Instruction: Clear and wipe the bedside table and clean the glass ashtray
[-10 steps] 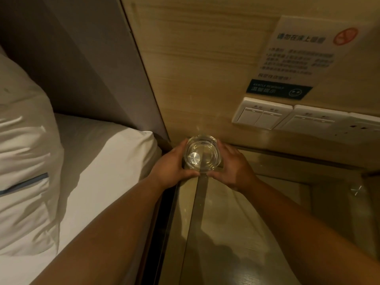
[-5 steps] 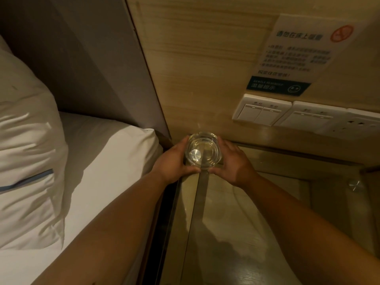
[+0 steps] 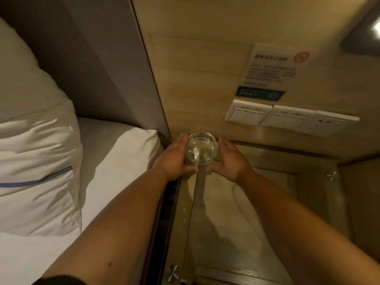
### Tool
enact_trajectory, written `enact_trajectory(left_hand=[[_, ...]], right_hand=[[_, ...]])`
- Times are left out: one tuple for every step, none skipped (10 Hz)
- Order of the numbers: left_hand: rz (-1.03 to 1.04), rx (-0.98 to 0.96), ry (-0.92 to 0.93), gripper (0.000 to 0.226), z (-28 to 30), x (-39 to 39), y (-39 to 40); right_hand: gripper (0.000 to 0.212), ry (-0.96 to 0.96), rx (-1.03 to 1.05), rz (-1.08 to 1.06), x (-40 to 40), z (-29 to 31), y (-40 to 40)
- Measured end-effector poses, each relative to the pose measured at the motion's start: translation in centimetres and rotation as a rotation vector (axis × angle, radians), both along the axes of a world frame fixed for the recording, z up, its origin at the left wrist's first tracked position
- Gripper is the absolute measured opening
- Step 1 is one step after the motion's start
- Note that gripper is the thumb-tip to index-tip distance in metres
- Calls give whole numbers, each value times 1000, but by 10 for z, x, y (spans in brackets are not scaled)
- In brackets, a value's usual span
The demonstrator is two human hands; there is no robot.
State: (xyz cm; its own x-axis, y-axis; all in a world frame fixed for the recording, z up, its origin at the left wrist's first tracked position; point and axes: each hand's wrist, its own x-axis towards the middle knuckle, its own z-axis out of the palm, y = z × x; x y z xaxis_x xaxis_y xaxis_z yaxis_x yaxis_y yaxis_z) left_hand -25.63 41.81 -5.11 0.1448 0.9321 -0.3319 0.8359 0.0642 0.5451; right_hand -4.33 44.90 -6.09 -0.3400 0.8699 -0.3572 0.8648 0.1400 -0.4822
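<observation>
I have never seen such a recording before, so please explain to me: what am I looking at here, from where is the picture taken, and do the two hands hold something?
There is no machine here. A person wears a camera on the head, so the one picture looks forward and down along both bare arms. The left hand and the right hand flank a round glass ashtray, which stands at the back corner of the glass-topped bedside table. Their fingers are straight and opened out. The left hand lies close against the ashtray, while the right shows a small gap, so neither grips it. On the left is a bed with a white pillow. On the wooden wall are light switches and a printed notice.
</observation>
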Motion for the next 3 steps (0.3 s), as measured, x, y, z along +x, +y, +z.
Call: enact_trajectory(left_hand=[[-122,111,237,107,24,3,-17],[-120,195,350,92,51,10,-40],[-108,290,386,87,85,22,-63]], right_hand=[[97,-103,108,31,9,26,-18],[86,-184,204,7,19,57,-39],[80,-235,358,-43,27,92,-61]])
